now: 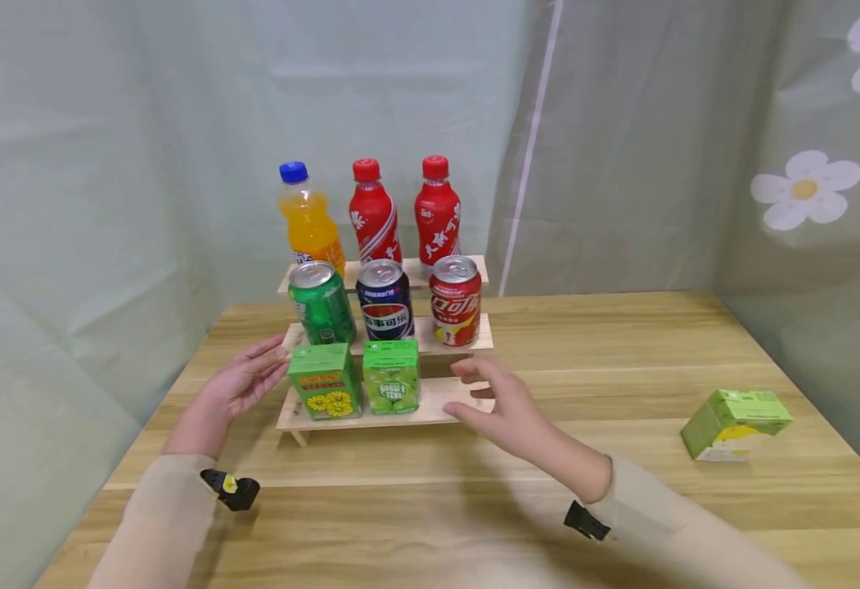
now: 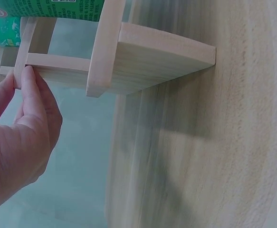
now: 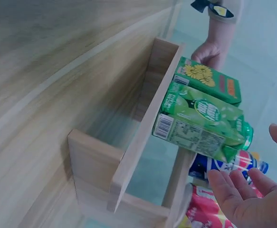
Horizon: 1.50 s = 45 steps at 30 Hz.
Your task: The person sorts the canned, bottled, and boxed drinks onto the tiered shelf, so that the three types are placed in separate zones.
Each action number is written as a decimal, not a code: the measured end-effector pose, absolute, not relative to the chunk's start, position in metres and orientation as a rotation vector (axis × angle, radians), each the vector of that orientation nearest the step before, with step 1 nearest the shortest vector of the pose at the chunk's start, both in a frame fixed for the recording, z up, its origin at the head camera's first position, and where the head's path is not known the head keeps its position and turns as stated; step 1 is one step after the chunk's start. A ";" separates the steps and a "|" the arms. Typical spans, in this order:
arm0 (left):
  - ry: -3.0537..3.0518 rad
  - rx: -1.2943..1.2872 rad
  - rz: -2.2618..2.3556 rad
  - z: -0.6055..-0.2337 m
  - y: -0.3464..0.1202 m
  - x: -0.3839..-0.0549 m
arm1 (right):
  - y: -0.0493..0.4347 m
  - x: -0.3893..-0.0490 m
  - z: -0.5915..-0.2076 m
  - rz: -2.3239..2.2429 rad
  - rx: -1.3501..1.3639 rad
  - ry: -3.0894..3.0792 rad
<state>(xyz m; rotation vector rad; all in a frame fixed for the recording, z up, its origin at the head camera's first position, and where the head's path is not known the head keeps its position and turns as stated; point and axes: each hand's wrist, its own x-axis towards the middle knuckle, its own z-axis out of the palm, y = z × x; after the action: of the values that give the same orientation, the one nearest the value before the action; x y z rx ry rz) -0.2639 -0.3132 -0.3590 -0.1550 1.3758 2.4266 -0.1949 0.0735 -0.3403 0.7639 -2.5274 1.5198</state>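
Note:
A three-tier wooden display rack stands on the table. My left hand is at its left side; in the left wrist view its thumb and fingertips pinch the end of the middle board. On the bottom tier, a green drink carton with yellow flowers stands left of a light green drink carton. My right hand hovers at the right end of that tier, fingers apart and gently bent, holding nothing. In the right wrist view its fingers overlap the cans beyond.
On the middle tier are a green can, a dark blue can and a red can. An orange drink bottle and two red bottles fill the top tier. Another green carton sits on the table at right.

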 end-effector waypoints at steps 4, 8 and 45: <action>1.395 -0.153 2.422 -0.359 -0.312 -0.265 | 0.091 -0.185 -0.338 1.439 0.749 -2.565; 1.429 -0.183 2.406 -0.358 -0.311 -0.267 | 0.109 -0.177 -0.338 1.325 0.754 -2.546; 1.367 -0.158 2.446 -0.359 -0.312 -0.264 | 0.264 -0.143 -0.334 0.841 0.212 -2.461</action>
<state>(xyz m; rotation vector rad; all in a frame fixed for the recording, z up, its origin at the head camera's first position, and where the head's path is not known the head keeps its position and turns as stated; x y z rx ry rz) -0.2638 -0.3118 -0.3591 -0.1579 1.3674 2.4456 -0.1430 0.2638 -0.3340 0.2115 -2.4608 0.8411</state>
